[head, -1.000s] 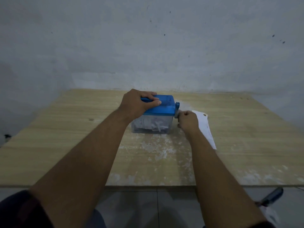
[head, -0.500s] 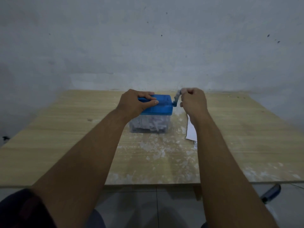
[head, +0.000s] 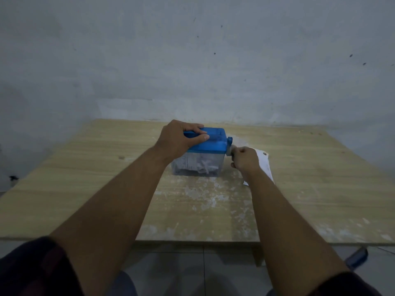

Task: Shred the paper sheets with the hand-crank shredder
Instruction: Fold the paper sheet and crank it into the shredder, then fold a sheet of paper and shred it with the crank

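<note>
A small hand-crank shredder [head: 213, 144] with a blue lid and a clear bin stands mid-table. White paper shreds [head: 202, 166] fill the bin. My left hand [head: 180, 138] grips the left part of the blue lid, thumb lying across its top. My right hand [head: 244, 160] is curled round the crank handle [head: 229, 148] on the shredder's right side, low beside the bin. A white paper sheet [head: 265, 165] lies flat on the table just right of that hand, partly hidden by my wrist.
The wooden table [head: 85, 189] has a worn, whitish patch in front of the shredder. A grey wall rises close behind the far edge. A dark blue object [head: 357, 258] lies on the tiled floor at the lower right.
My right hand has swung the crank from its high position beside the lid down to a low position next to the bin. My left hand has stayed on the lid.
</note>
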Tool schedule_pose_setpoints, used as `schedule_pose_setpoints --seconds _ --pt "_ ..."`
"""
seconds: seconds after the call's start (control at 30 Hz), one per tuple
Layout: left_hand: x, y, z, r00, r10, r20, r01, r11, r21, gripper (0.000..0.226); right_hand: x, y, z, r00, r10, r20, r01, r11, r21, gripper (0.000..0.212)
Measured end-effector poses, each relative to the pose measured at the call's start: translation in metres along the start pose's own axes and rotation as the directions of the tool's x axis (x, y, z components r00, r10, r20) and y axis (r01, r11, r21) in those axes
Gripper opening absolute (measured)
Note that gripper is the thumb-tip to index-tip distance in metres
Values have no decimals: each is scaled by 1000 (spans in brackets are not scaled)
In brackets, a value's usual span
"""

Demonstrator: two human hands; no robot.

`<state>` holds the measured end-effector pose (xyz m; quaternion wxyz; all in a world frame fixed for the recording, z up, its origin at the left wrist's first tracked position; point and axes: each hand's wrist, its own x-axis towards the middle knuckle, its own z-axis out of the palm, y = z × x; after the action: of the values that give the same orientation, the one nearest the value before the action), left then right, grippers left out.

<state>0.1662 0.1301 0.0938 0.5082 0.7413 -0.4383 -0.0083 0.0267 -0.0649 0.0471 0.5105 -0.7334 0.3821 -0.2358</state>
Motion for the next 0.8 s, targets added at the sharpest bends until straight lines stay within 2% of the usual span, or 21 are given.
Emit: schedule_pose_setpoints --seconds 0.13,0.2,0.27,0.3,0.37,0.4,0.43,0.47,0.53,0.63,0.7,0.8 --pt "-2 7 -1 999 24 -24 -22 996 86 26 -17 5 -14 998 -50 32 52 996 -77 30" --pt "-6 8 3 993 75 -88 -46 953 300 26 -23 8 -27 992 -122 41 126 987 -99 22" --pt "-16 10 12 967 193 -164 -81 850 520 22 -30 17 -43 974 -226 8 224 962 -156 13" --pt "-23 14 18 936 291 -198 -131 811 571 17 -33 24 -52 960 -279 -24 269 943 -197 8" --pt "-42 22 38 847 500 -179 -323 753 573 11 -39 44 -68 918 -388 -84 349 889 -295 4" --pt "-52 25 51 817 561 -134 -422 740 524 11 -42 56 -74 904 -416 -102 361 869 -339 6" --pt "-62 30 66 816 573 -71 -488 750 447 11 -44 68 -80 894 -435 -103 369 849 -378 7" --pt "-72 32 79 843 538 4 -500 780 376 11 -49 77 -82 889 -450 -87 378 827 -416 7" --pt "-87 33 106 905 414 102 -425 857 292 10 -56 90 -84 865 -500 -50 412 763 -498 18" --pt "-95 25 132 976 200 85 -212 963 167 13 -61 92 -83 835 -550 3 468 707 -530 35" --pt "-95 21 139 991 95 94 -106 987 123 16 -61 95 -82 853 -521 43 460 709 -534 41" --pt "-98 19 138 991 21 133 -40 989 140 20 -57 98 -80 871 -487 59 438 717 -542 43"
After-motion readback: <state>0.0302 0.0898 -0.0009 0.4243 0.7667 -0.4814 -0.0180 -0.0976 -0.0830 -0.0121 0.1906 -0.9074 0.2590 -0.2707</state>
